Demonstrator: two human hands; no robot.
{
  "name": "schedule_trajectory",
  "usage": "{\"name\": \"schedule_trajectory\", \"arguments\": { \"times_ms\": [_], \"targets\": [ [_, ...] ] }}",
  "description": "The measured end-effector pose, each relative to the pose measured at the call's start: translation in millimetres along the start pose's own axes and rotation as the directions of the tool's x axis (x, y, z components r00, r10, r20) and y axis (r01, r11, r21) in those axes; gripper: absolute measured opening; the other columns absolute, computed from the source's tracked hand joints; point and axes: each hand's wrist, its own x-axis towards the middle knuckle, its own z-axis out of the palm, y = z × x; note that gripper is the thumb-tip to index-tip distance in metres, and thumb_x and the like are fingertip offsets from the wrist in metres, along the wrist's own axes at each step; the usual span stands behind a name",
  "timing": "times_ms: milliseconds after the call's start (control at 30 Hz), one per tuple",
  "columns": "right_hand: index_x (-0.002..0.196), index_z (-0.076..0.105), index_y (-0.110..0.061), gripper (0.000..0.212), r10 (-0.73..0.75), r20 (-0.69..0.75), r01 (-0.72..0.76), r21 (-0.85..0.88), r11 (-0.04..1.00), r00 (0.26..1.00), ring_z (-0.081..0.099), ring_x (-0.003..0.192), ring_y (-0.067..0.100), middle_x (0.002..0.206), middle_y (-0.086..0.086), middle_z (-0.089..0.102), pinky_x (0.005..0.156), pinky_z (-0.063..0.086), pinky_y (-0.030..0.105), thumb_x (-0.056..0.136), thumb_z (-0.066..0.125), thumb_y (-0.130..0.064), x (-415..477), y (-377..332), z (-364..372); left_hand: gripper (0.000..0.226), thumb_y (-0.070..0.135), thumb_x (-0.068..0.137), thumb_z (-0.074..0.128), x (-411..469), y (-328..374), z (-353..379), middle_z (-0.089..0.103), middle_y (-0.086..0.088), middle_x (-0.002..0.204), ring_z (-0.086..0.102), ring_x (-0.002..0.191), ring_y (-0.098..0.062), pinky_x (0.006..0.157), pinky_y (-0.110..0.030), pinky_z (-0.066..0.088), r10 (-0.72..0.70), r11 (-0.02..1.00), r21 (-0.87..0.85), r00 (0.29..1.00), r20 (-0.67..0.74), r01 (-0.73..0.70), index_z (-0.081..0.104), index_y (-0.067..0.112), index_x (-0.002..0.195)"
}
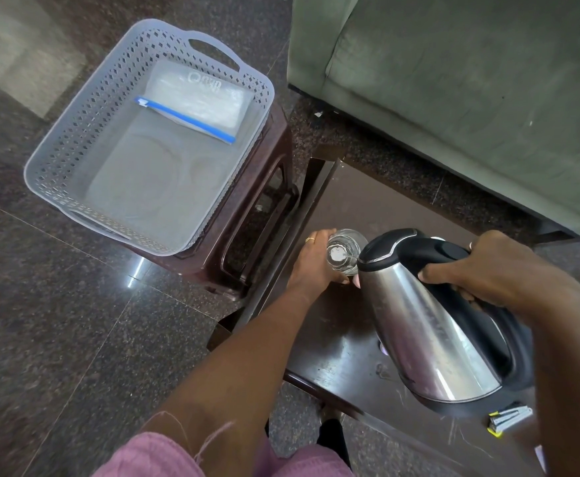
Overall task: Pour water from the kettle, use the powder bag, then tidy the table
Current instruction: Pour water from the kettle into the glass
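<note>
My right hand [488,266] grips the kettle [433,325] by its black handle, tipped so the spout hangs over the glass [345,251] on the counter [367,201]. My left hand [316,263] wraps the glass to steady it for pouring. The powder bag [195,101] lies zipped in the grey basket [85,132] on the stool [247,218] just beside the counter, not yet needed.
</note>
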Motion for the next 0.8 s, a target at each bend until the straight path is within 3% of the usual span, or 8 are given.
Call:
{"name": "schedule_trajectory", "arguments": {
  "times_ms": [467, 800],
  "targets": [
    [0.062, 0.059, -0.005, 0.036, -0.008, -0.01, 0.009, 0.03, 1.0, 1.0, 0.051, 0.031, 0.018, 0.032, 0.002, 0.055, 0.048, 0.042, 0.025, 0.061, 0.078, -0.036, 7.8, 4.0, 2.3, 0.099, 0.013, 0.046, 0.091, -0.9, -1.3, -0.9, 0.05, -0.004, 0.129, 0.046, 0.123, -0.02, 0.102, -0.031, 0.04, -0.031, 0.999, -0.021, 0.999, 0.016, 0.031, 0.042, 0.019, 0.131],
    [0.058, 0.057, -0.008, 0.035, -0.008, -0.005, 0.008, 0.012, 1.0, 1.0, 0.047, 0.025, 0.012, 0.03, -0.001, 0.053, 0.042, 0.036, 0.021, 0.063, 0.078, -0.036, 7.3, 1.1, 1.9, 0.096, 0.012, 0.047, 0.091, -2.9, 0.6, -3.4, 0.05, -0.006, 0.129, 0.047, 0.122, -0.022, 0.102, -0.034, 0.04, -0.016, 0.999, -0.031, 1.0, 0.012, 0.016, 0.043, 0.016, 0.13]
  ]
}}
